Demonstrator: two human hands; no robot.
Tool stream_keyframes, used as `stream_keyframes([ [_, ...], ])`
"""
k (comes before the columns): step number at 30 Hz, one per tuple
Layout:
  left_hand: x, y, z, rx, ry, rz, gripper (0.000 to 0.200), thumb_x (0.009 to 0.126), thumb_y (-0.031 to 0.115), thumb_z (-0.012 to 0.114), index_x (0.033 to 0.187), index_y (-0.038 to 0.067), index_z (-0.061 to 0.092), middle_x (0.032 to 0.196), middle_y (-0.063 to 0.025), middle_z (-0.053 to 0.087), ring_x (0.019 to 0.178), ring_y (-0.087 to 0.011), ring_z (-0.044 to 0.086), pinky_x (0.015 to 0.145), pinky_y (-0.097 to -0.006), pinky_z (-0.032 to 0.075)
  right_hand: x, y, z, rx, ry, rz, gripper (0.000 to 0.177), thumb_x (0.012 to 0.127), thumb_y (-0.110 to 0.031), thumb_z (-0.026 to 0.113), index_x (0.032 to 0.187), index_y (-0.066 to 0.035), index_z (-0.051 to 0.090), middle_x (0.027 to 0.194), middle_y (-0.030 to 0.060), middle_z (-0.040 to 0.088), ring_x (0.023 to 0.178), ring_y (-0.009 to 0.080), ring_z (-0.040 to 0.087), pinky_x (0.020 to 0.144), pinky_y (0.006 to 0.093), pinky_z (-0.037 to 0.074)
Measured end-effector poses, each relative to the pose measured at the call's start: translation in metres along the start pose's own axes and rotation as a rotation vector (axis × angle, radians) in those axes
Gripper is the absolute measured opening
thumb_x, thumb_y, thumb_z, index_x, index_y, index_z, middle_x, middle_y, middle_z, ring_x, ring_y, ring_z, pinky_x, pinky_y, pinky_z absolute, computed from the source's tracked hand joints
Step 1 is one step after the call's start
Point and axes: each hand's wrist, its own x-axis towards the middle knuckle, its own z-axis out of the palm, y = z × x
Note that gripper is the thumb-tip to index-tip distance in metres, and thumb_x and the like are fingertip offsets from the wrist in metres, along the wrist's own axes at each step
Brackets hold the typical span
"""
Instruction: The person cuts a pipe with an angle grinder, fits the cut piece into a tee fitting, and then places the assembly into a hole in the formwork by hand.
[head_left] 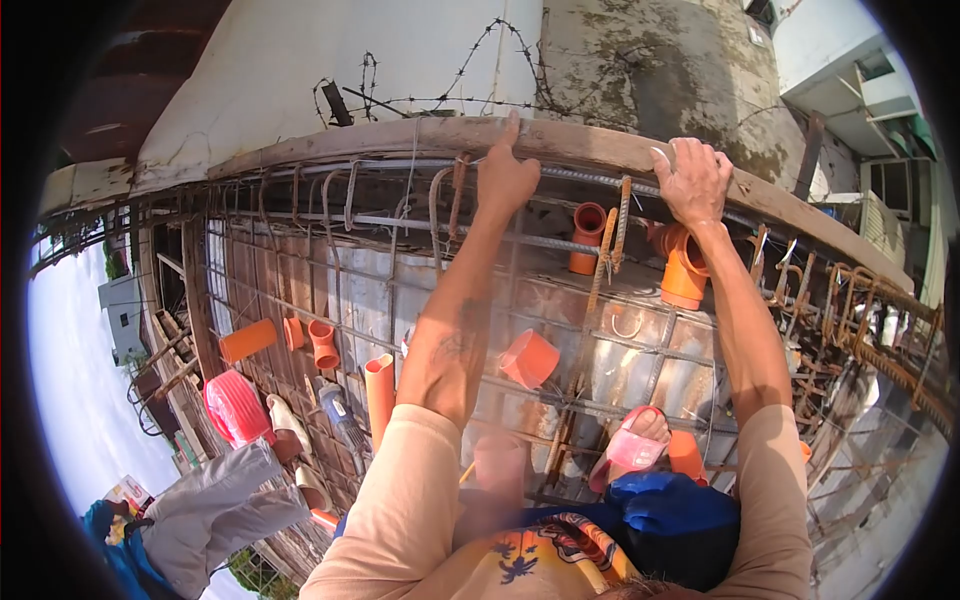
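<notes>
My left hand (508, 178) reaches to a long wooden board (590, 143). Its index finger is stretched out over the board, with the other fingers curled and nothing seen in them. Further right, my right hand (694, 180) is closed over the same board, fingertips along its upper edge. Below and between the hands, an orange pipe fitting (586, 240) stands beside rusty rebar (622, 222). An orange elbow fitting (685, 272) sits just under my right wrist. Steel bars (400, 224) run beneath the board.
Barbed wire (470, 100) rises behind the board. Orange pipe pieces (380, 395) lie among the rebar grid over metal sheets, near a power tool (343, 415). At left, another person in grey trousers (215, 510) is close by. Bent rebar (865, 330) sticks out at right.
</notes>
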Motion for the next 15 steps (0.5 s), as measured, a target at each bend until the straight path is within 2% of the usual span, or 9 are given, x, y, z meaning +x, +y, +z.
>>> stream_keyframes([
  [10, 0.001, -0.018, 0.009, 0.057, 0.056, 0.051, 0.083, 0.078, 0.018, 0.060, 0.157, 0.025, 0.034, 0.122, -0.0289, 0.065, 0.114, -0.0437, 0.063, 0.102, -0.0437, 0.047, 0.000, -0.001, -0.002, -0.003, -0.033, 0.020, 0.041, 0.097, -0.048, 0.056, 0.108, -0.010, 0.066, 0.105, 0.0053, 0.065, 0.101, 0.0248, 0.059, 0.097, 0.0455, 0.036],
  [15, -0.013, -0.010, 0.001, 0.046, 0.001, -0.038, 0.081, 0.081, 0.018, 0.059, 0.157, 0.026, 0.033, 0.120, -0.0293, 0.066, 0.111, -0.0443, 0.064, 0.100, -0.0452, 0.048, 0.000, 0.003, 0.002, 0.037, -0.014, 0.009, 0.041, 0.097, -0.047, 0.057, 0.109, -0.009, 0.065, 0.106, 0.0056, 0.065, 0.102, 0.0249, 0.060, 0.097, 0.0449, 0.037],
])
